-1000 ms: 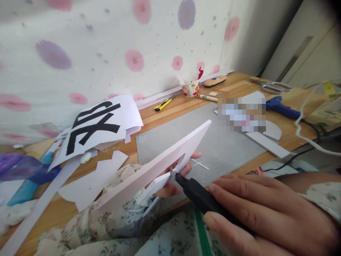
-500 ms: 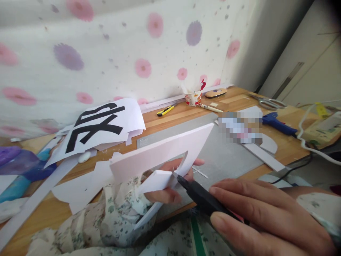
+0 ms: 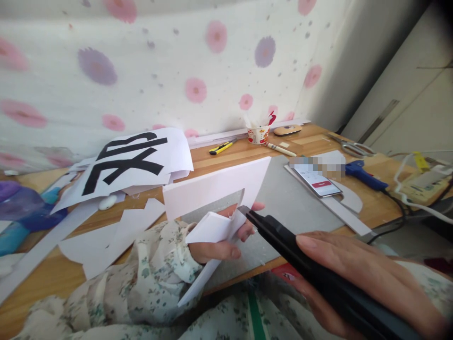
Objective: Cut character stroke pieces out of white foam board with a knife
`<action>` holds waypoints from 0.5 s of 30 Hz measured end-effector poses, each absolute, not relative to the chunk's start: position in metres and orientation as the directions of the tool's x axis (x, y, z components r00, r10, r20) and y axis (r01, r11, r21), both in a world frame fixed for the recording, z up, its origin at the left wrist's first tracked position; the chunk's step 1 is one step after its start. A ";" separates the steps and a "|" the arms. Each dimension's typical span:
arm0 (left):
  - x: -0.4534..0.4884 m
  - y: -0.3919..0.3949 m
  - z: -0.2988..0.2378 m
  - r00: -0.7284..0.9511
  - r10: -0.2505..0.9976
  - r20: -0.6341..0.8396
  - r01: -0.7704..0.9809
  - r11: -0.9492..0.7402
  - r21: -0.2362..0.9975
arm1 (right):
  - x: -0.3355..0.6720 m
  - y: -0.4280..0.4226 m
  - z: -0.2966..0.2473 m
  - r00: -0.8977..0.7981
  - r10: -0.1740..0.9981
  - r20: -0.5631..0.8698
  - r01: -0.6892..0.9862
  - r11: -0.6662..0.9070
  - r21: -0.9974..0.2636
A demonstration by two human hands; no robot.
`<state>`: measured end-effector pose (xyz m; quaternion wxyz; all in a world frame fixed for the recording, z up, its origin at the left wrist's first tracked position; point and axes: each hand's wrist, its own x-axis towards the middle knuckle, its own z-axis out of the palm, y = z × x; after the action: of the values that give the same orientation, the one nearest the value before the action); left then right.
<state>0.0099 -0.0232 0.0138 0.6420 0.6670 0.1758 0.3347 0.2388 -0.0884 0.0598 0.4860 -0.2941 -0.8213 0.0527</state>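
Cup (image 3: 257,135) behind foam board (image 3: 212,189) held sticks (image 3: 254,123); right hand (image 3: 354,274) gripped black knife (image 3: 283,236), blade pointing up-left at board pinched in left hand (image 3: 215,248).

I can read nothing for certain: the sheet (image 3: 130,163) carries one big black character, turned sideways and partly hidden.

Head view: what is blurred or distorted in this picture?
In the head view, a pixelated patch hides the top of the phone; the right hand and black cutter loom large and soft near the lens; the top right corner is dark.
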 end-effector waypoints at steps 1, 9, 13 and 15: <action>0.010 -0.023 0.013 0.714 0.665 0.220 -0.200 -0.108 0.974 | 0.238 -0.088 0.061 -0.375 0.517 0.770 0.418 0.835 -0.357; 0.011 -0.023 0.015 0.687 0.687 0.237 -0.210 -0.124 0.970 | 0.234 -0.087 0.061 -0.344 0.531 0.774 0.446 0.818 -0.363; 0.010 -0.023 0.013 0.688 0.686 0.237 -0.202 -0.133 0.970 | 0.235 -0.091 0.054 -0.303 0.562 0.770 0.476 0.789 -0.389; 0.008 -0.022 0.010 0.707 0.670 0.226 -0.187 -0.131 0.974 | 0.234 -0.094 0.050 -0.270 0.586 0.764 0.481 0.770 -0.420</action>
<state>0.0077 -0.0217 0.0096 0.6343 0.6718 0.1797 0.3377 0.2343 -0.0943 0.0503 0.5023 -0.3353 -0.7953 0.0521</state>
